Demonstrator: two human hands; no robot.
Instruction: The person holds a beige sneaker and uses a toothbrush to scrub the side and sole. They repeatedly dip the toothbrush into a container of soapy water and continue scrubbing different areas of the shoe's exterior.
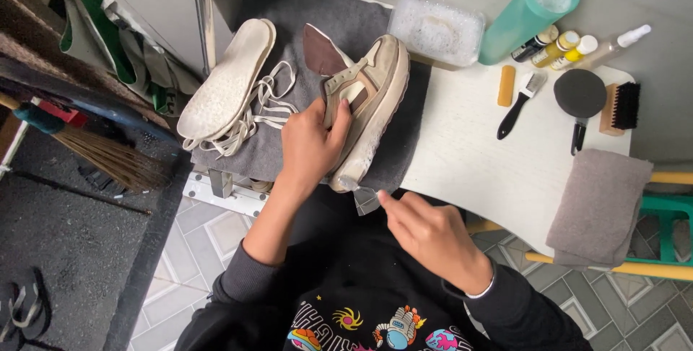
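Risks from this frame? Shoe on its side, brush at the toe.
1. The left hand holds the sneaker tipped on its side at the near edge of the grey mat; a hard stroke from the small brush in the right hand might push it off.
2. The foamy tub sits just behind the shoe; a shove could knock it.
3. Loose laces may snag.

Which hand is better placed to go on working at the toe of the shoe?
The right hand: it holds a small tool at the toe of the shoe, while the left hand grips the shoe's side.
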